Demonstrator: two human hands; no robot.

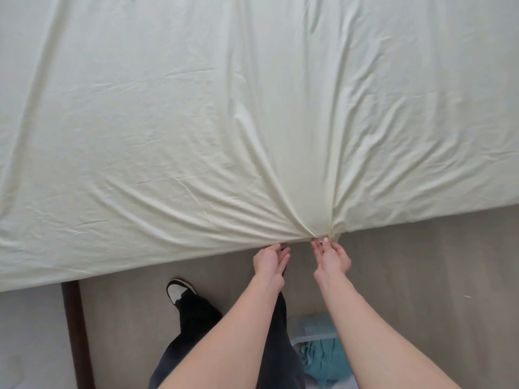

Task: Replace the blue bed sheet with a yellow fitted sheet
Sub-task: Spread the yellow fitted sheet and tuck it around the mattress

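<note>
Yellow fitted sheet (196, 108) spread over bed, edge gathered at near side. Right hand (334, 259) pinches hem, folds fan from there. Left hand (271, 263) at edge, grip hidden, cannot tell. Blue sheet (323, 357) on floor. Advice: pull down evenly, tuck under.

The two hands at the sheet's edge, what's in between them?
In the head view, only bare floor shows between the left hand and right hand; the yellow sheet edge runs just above the gap.
</note>
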